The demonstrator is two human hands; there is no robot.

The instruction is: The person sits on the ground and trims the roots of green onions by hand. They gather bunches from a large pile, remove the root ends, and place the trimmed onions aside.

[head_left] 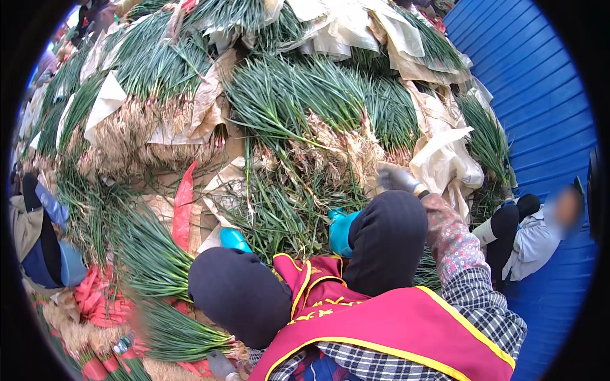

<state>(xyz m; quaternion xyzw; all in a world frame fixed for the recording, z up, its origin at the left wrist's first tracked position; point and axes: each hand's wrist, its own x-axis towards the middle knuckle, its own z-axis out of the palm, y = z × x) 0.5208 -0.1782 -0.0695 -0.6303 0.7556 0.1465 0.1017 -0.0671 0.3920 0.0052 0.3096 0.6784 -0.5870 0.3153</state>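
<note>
My right hand, in a grey glove, reaches forward beyond my right knee, at the root end of a large heap of long green onions. Pale cloth or sacking lies right beside it; whether the fingers hold anything is unclear. At the bottom of the view my left hand, also gloved in grey, is close to the root end of a bundle of green onions; its grip cannot be made out. Another green onion bundle lies left of my left knee. Loose green leaves and stalks cover the ground between my teal boots.
A red plastic strip lies at left centre, and a pile of red strips farther left. One person crouches at the right by a blue corrugated wall; another person is at the far left. Pale sheets partly cover the heaps.
</note>
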